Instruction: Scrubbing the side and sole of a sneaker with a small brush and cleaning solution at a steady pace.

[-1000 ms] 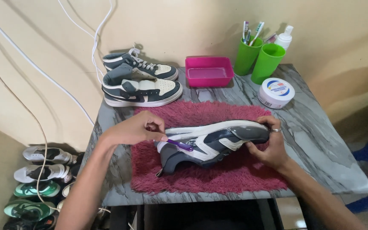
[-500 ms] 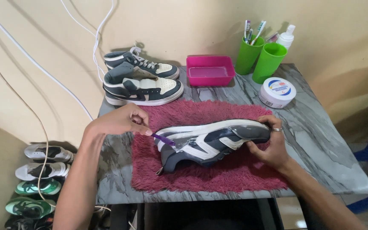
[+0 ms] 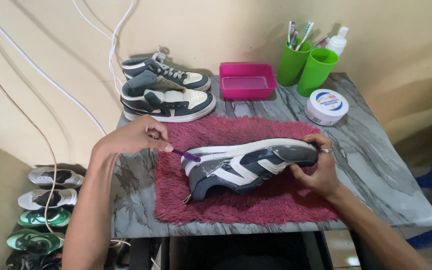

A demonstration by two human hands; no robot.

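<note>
Where cream walls meet, a marble table bears a maroon mat.

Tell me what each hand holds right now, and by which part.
Left hand grips a purple brush by its handle end. Right hand holds the grey-and-white sneaker by its toe end, on its side over the red mat.

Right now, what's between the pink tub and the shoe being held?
Head view: only the red shaggy mat lies between the pink tub and the held shoe; nothing else sits there.
</note>
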